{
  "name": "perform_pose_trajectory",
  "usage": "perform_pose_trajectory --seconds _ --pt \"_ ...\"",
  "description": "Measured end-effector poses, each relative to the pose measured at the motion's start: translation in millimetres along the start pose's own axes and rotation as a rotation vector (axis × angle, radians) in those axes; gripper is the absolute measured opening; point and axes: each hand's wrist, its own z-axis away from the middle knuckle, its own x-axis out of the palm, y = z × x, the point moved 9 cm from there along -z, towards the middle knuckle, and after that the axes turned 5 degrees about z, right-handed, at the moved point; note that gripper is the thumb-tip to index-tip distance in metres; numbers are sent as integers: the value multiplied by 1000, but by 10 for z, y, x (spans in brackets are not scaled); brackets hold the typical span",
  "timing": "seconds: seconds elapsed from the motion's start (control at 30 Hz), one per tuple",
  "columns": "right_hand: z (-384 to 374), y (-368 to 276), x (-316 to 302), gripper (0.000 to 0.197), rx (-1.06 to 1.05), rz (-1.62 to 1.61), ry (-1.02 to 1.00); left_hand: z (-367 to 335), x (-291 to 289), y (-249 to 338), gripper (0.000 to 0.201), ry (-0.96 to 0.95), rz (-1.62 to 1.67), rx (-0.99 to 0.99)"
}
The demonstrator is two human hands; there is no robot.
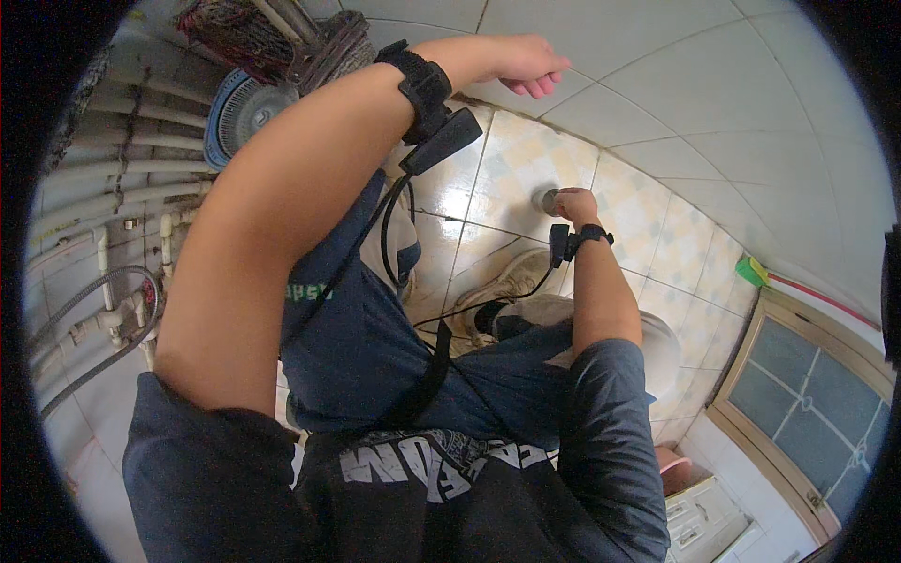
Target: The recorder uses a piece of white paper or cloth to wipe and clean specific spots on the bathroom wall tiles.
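My right hand (pixel 577 205) is down at the tiled floor (pixel 638 235), its fingers closed on a small, grey, round thing (pixel 544 199). That thing touches or nearly touches the tiles; it is too small and partly covered for me to tell its kind. Stretched out across the upper part of the view, my left hand (pixel 530 68) hovers by the pale tiled wall (pixel 676 84). Its fingers are curled in and I see nothing in them, though the palm is hidden. Both wrists wear black straps with small boxes and cables.
White pipes (pixel 141 169) and a grey flexible hose (pixel 155 310) run along the left. Mop heads (pixel 235 42) hang over a blue-rimmed round thing (pixel 246 111). A wooden-framed door with dark panes (pixel 798 394) stands right, near a green-and-red tool (pixel 751 270). My shoe (pixel 511 281) is below.
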Motion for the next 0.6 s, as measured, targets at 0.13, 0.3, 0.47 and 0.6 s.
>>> perform_pose_trajectory --seconds 0.13,0.3,0.47,0.6 --pt "-42 139 -33 20 86 -95 22 46 3 33 38 7 4 7" --pt "90 50 -197 16 2 27 200 82 63 106 39 -3 -11 33" --pt "102 10 -169 15 76 156 160 52 65 50 39 13 -34 29" --pt "-32 152 -170 15 -6 20 293 17 98 34 38 -7 -37 15"
